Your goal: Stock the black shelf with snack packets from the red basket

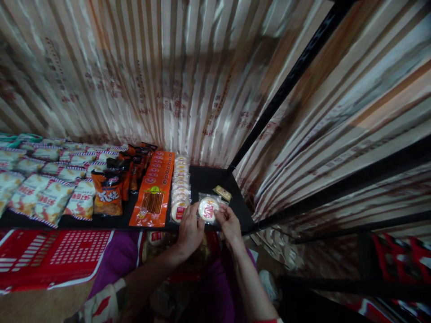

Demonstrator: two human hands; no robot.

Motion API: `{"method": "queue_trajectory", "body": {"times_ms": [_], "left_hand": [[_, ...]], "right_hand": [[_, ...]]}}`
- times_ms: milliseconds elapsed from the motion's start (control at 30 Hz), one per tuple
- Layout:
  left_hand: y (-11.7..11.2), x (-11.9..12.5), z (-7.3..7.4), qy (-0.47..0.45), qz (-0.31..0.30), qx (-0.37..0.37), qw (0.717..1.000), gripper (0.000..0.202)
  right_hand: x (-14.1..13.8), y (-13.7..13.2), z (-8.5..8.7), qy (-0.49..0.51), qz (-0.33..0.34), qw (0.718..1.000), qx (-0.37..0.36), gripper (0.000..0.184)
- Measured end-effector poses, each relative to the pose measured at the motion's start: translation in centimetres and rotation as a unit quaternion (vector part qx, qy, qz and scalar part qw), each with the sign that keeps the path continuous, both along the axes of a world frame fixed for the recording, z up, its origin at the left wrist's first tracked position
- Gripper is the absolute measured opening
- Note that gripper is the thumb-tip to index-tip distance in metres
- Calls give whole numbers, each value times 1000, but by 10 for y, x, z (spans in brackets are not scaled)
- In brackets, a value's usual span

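Note:
Both my hands hold one clear packet with a round white cake and a red label (208,208) over the front edge of a black shelf (235,197). My left hand (189,229) grips its left side, fingers curled. My right hand (229,222) pinches its right side. A row of the same round cake packets (180,186) runs back along the shelf just left of the held one. A small yellow packet (222,193) lies on the bare shelf behind it.
Orange snack packs (155,188), dark orange bags (108,192) and several white chip bags (43,197) fill the shelf to the left. A red basket (50,255) sits below at left. Striped sheeting backs the shelf; black rack posts (289,80) stand at right.

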State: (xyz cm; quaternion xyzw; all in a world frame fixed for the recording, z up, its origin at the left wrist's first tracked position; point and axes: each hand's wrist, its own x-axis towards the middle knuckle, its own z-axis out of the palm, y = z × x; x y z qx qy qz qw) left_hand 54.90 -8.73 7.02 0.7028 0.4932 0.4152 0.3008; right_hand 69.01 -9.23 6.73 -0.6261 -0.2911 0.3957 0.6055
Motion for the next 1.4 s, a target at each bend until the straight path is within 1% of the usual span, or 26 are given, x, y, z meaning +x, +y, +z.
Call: {"method": "queue_trajectory", "body": {"times_ms": [100,233,367,467,600,767,900,967,1100,1233,1400], "left_hand": [[9,3,2,22,2,-25,999,41],[19,6,4,49,17,-42,998,44],[28,10,7,75,16,-56,996,40],[38,15,10,62,9,-91,994,41],[55,22,15,29,12,-129,991,43],[80,31,14,4,7,-155,988,43],[100,38,9,-32,24,-194,980,42],[109,41,8,-42,30,-200,979,41],[124,46,11,-24,45,-191,980,39],[138,52,13,3,51,-198,979,34],[158,60,6,21,48,-209,977,29]], "right_hand": [[5,10,2,-23,19,1000,-3,43],[7,19,4,-23,57,998,-7,45],[12,28,4,-39,64,997,-2,44],[17,40,3,-67,54,996,5,41],[23,57,5,-115,36,993,-15,41],[29,79,8,-133,53,990,-10,39],[33,100,2,-141,39,989,-26,37],[35,111,-2,-149,47,987,-29,35],[38,131,-10,-175,72,981,-28,32],[38,150,-15,-163,64,984,-19,29],[39,170,-21,-152,66,986,-32,26]]}}
